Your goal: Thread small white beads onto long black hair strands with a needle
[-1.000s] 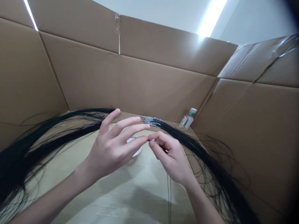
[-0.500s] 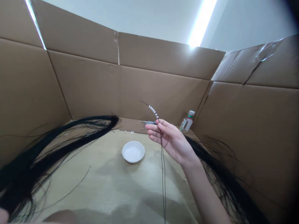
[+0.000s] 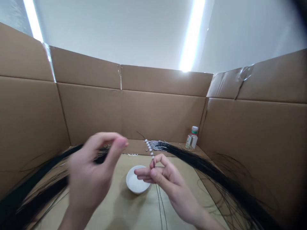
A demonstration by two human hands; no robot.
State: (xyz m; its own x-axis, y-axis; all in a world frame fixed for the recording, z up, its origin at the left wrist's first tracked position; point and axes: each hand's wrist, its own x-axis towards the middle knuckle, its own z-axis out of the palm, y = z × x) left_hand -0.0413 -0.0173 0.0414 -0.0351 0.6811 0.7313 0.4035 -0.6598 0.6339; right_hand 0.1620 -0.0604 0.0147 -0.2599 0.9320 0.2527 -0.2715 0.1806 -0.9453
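My right hand (image 3: 168, 183) pinches a thin dark cord (image 3: 159, 203) between thumb and finger, its other fingers reaching over the bowl. Several white beads (image 3: 149, 147) sit in a row on the cord just above the pinch, and the cord's thin tip pokes out past them. Two strands hang down below. To the left is my left hand (image 3: 93, 172), raised and blurred, with thumb and forefinger tips together; whatever is between them cannot be made out. A white bowl (image 3: 129, 183) with pale contents stands on the table behind my right fingers.
On the right runs a bundle of black strands (image 3: 206, 167) with beaded ends (image 3: 155, 145) at the back. More black strands (image 3: 28, 188) lie at left, partly behind my left hand. A clear bottle (image 3: 192, 139) stands back right. Cardboard walls (image 3: 163, 116) surround the table.
My left hand has come up into view on the left, thumb and forefinger together. My right hand, holding the beaded cord, is lower and slightly left. The view has tilted upward.
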